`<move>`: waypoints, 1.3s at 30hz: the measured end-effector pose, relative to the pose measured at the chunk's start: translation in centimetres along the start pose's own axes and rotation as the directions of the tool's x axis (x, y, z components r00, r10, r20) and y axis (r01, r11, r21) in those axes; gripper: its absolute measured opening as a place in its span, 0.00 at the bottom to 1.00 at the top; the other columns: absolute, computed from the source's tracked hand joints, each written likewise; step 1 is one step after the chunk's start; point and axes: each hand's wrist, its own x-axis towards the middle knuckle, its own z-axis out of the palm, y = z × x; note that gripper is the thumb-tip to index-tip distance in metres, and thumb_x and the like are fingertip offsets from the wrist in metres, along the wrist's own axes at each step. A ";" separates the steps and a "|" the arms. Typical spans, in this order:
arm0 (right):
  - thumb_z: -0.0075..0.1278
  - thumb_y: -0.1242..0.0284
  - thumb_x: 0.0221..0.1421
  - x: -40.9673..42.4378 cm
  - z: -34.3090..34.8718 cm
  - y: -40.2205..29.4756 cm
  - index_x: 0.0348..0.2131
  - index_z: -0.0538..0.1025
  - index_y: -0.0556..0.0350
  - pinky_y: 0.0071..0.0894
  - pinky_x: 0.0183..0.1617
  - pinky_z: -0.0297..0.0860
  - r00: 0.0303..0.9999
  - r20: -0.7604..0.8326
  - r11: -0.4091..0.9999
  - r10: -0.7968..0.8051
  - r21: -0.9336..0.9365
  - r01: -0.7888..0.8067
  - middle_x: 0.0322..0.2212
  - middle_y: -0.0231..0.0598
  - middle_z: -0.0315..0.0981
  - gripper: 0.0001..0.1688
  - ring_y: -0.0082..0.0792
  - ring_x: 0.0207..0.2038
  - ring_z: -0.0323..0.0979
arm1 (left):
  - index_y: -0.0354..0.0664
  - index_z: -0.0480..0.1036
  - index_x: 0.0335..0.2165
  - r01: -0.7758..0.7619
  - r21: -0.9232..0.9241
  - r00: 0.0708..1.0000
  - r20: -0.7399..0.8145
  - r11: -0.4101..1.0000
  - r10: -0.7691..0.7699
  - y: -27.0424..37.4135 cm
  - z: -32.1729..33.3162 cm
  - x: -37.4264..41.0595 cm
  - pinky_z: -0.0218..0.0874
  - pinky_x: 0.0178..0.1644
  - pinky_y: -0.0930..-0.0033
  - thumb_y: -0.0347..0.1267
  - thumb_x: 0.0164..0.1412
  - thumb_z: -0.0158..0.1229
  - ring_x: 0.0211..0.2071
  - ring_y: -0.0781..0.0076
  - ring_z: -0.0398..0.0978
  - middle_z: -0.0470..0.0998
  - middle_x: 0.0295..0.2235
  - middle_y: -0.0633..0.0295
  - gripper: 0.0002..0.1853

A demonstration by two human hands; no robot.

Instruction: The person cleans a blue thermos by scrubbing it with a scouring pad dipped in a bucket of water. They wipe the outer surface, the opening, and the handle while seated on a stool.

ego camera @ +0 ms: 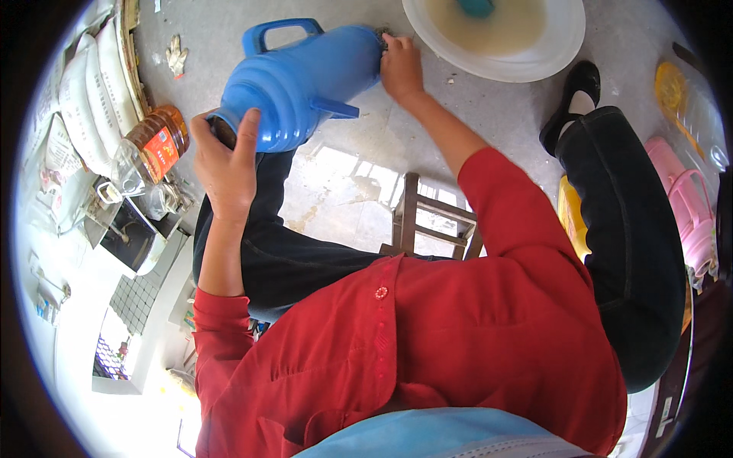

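A blue plastic thermos flask point(309, 74) lies tilted across the upper middle of the view, its handle at the top and its open neck toward the lower left. My left hand point(226, 163) grips the rim of that neck, thumb on the near side. At the flask's base, my right hand point(402, 66) presses a dark, rough scouring pad point(382, 35), mostly hidden by the fingers. Just right of this hand stands a white basin point(498, 71) of cloudy brownish water, with a teal object point(476, 6) in it, cut off by the picture's top.
A wooden stool point(408, 212) stands below the flask. At left are stacked white sacks point(86, 103), a large plastic bottle of brown liquid point(163, 140) and a work glove point(177, 56). A pink thermos point(681, 200) and a yellow container point(572, 217) are at right.
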 end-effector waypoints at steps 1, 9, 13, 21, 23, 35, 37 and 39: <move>0.50 0.80 0.57 -1.3 -0.2 -1.6 0.49 0.75 0.61 0.50 0.59 0.64 0.998 -0.041 0.999 0.050 0.022 -0.049 0.50 0.56 0.70 0.19 0.56 0.54 0.66 | 0.34 0.66 0.42 0.061 -0.012 0.998 0.009 0.998 -0.060 -0.1 -0.2 0.2 0.65 0.35 0.67 0.47 0.56 0.68 0.26 0.69 0.71 0.72 0.23 0.58 0.30; 0.48 0.75 0.60 -7.6 4.2 2.1 0.46 0.74 0.62 0.52 0.54 0.65 0.988 0.058 0.985 0.141 0.094 -0.146 0.46 0.56 0.69 0.15 0.59 0.49 0.67 | 0.34 0.65 0.43 -0.003 0.172 0.999 -0.050 0.985 0.012 2.3 0.7 -0.5 0.67 0.42 0.53 0.53 0.56 0.65 0.32 0.47 0.78 0.76 0.29 0.47 0.34; 0.47 0.75 0.61 -0.2 -2.2 -4.4 0.45 0.75 0.60 0.46 0.53 0.66 0.969 -0.215 0.936 0.120 0.349 -0.039 0.44 0.53 0.72 0.13 0.55 0.46 0.69 | 0.33 0.65 0.44 -0.015 0.179 0.999 -0.047 0.984 0.024 1.9 0.9 -0.6 0.67 0.41 0.53 0.53 0.57 0.65 0.32 0.47 0.77 0.76 0.29 0.47 0.34; 0.49 0.80 0.58 -2.5 -3.4 -6.4 0.42 0.75 0.57 0.41 0.50 0.68 0.997 -0.049 0.915 0.057 0.402 -0.032 0.41 0.49 0.71 0.12 0.51 0.43 0.71 | 0.34 0.66 0.44 -0.029 0.209 0.998 -0.056 0.978 0.042 2.4 1.0 -0.7 0.66 0.42 0.53 0.53 0.60 0.61 0.34 0.47 0.78 0.78 0.30 0.45 0.32; 0.50 0.80 0.58 -3.1 -3.8 -7.4 0.41 0.75 0.58 0.41 0.48 0.68 0.997 -0.072 0.897 -0.035 0.438 0.063 0.39 0.49 0.71 0.10 0.50 0.43 0.71 | 0.34 0.66 0.44 -0.038 0.202 0.995 -0.085 0.979 0.056 2.6 1.2 -0.7 0.66 0.42 0.53 0.54 0.60 0.61 0.34 0.46 0.78 0.77 0.31 0.44 0.33; 0.52 0.82 0.54 -4.1 -7.4 -14.2 0.40 0.72 0.56 0.46 0.50 0.67 0.980 -0.116 0.830 -0.163 0.521 0.200 0.38 0.52 0.69 0.12 0.55 0.43 0.69 | 0.35 0.67 0.44 -0.033 0.193 0.996 -0.074 0.981 0.048 1.8 1.3 -0.6 0.67 0.42 0.51 0.56 0.60 0.60 0.34 0.41 0.78 0.78 0.30 0.44 0.33; 0.51 0.81 0.55 -3.0 -4.3 -10.5 0.41 0.72 0.57 0.47 0.50 0.68 0.986 -0.135 0.874 -0.100 0.461 0.151 0.39 0.53 0.69 0.12 0.55 0.44 0.70 | 0.35 0.67 0.44 -0.017 0.197 0.997 -0.067 0.980 0.031 2.4 1.1 -0.8 0.67 0.41 0.51 0.56 0.60 0.60 0.34 0.42 0.78 0.77 0.29 0.44 0.33; 0.48 0.79 0.58 -0.8 -0.9 -5.3 0.42 0.73 0.57 0.48 0.50 0.69 0.993 -0.023 0.954 0.117 0.279 -0.107 0.40 0.53 0.70 0.10 0.54 0.44 0.70 | 0.35 0.67 0.44 -0.070 0.216 0.991 -0.096 0.974 0.093 2.5 1.3 -0.6 0.67 0.41 0.51 0.56 0.60 0.60 0.33 0.42 0.78 0.77 0.29 0.44 0.33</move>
